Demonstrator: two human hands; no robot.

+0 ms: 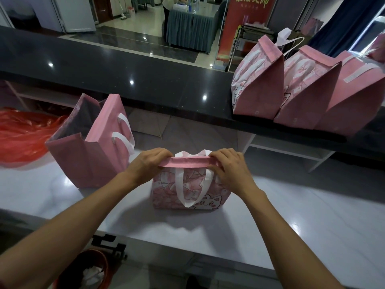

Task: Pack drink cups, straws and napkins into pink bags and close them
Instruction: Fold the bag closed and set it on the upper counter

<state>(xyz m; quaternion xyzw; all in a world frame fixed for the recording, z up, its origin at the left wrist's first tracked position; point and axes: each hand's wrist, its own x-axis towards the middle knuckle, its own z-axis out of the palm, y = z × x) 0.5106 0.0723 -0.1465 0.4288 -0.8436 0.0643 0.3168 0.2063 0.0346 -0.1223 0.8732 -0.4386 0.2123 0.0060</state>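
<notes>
Both bare forearms reach forward from the near edge. The left hand (150, 161) and right hand (231, 165) are side by side, palms down, fingers curled in a pinching grip.

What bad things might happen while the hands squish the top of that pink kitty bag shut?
1. The left hand and right hand pinch the folded top of the small pink cat-print bag; its white strap handles poke out there and might get caught in the fold.
2. The tall open pink bag stands beside the left arm, so an elbow might tip it.
</notes>
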